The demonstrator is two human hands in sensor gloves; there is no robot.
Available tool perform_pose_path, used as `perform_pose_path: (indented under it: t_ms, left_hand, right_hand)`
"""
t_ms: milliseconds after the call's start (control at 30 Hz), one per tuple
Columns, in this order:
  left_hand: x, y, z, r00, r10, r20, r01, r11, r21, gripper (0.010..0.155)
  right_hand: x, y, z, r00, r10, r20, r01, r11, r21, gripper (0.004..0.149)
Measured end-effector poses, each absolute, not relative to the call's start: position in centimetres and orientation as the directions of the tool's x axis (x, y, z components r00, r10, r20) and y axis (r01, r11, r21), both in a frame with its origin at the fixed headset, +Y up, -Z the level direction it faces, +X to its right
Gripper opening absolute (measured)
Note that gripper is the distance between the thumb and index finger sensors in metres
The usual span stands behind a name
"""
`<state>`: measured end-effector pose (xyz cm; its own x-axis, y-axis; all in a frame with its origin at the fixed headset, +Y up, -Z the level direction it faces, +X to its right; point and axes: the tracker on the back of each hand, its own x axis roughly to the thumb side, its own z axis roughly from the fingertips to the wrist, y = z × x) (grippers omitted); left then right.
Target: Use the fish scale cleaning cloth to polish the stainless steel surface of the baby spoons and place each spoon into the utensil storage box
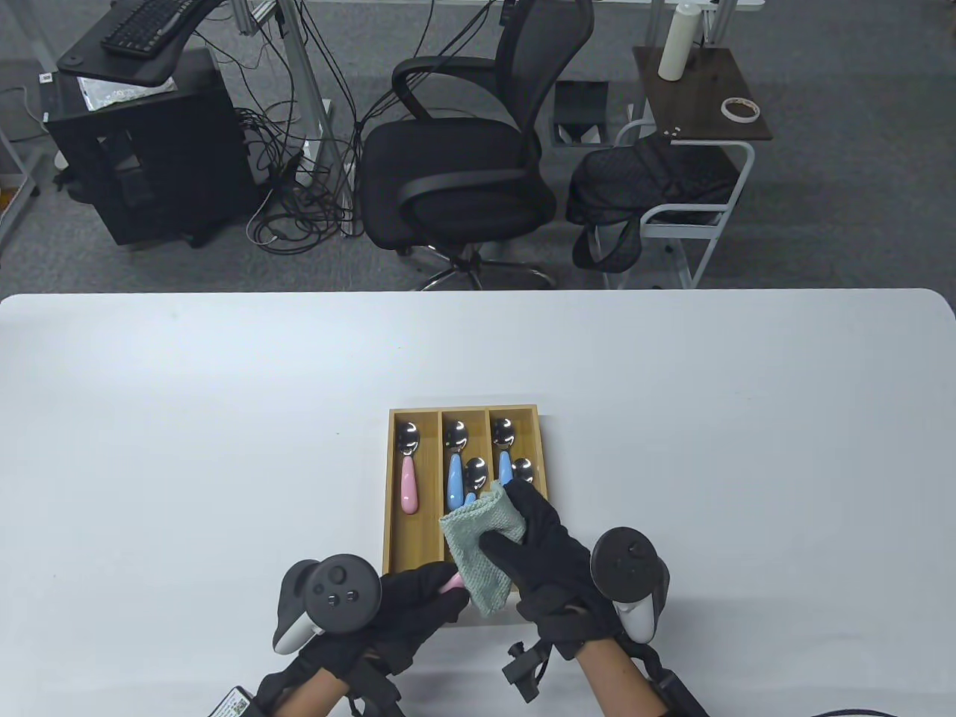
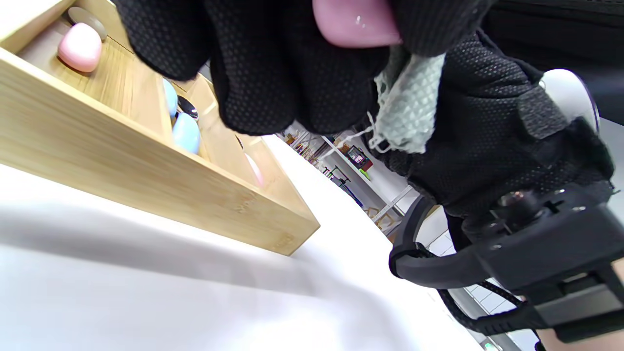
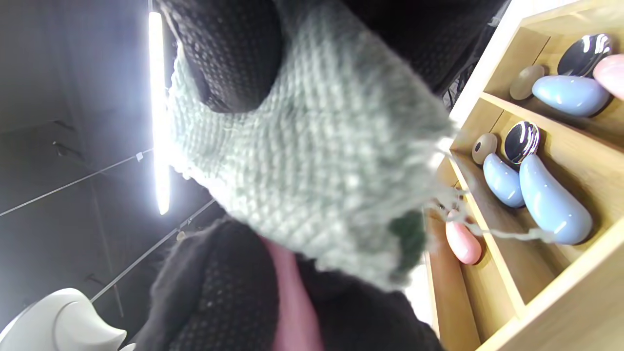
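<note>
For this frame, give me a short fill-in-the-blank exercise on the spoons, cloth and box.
1. The wooden storage box has ___ compartments.
2. The left hand grips a spoon with a ___ handle.
3. The right hand holds the ___ cloth around that spoon.
4. The box's leftmost compartment holds ___ spoon.

Missing words: three; pink; green; one

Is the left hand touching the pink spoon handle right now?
Touching. In the left wrist view the left hand's gloved fingers curl round the pink handle, with no gap; the table view shows the handle poking from that fist beside the cloth.
</note>
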<state>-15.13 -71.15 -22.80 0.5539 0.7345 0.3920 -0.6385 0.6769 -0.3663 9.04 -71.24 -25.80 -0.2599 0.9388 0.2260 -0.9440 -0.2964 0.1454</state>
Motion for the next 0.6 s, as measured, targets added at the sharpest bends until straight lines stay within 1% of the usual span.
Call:
perform_pose_path:
  t_ms: [233, 433, 500, 567, 600]
  left_hand:
    - [-15.08, -71.23, -22.77, 0.546, 0.741, 0.39, -0.644, 0.669, -0.371, 0.051]
    - [-15.43, -71.3, -22.91, 0.552, 0.746, 0.374, -0.655, 0.665, -0.36, 0.051]
    - [-15.51, -71.29, -22.95, 0.556, 0.744, 0.371, -0.657, 0.667, -0.351, 0.051]
    - [-15.59, -71.26, -23.04, 0.568, 0.733, 0.374, -0.65, 0.679, -0.342, 0.05]
    - [-15.62, -71.26, -23.09, 0.57, 0.731, 0.375, -0.649, 0.68, -0.341, 0.051]
  right_hand:
    - [9.16, -71.14, -25.66, -0.316, 0.913, 0.258, -0.931, -0.351, 0.104, 0.06]
    - [9.06, -71.1, -25.51, -0.343, 0.9, 0.268, -0.919, -0.381, 0.104, 0.055]
    - [8.96, -71.19, -25.57, -0.303, 0.918, 0.256, -0.929, -0.344, 0.138, 0.054]
    - [8.81, -71.44, -25.8, -0.207, 0.955, 0.213, -0.946, -0.251, 0.205, 0.055]
    - [8.77, -71.55, -25.88, -0.185, 0.962, 0.203, -0.947, -0.23, 0.223, 0.056]
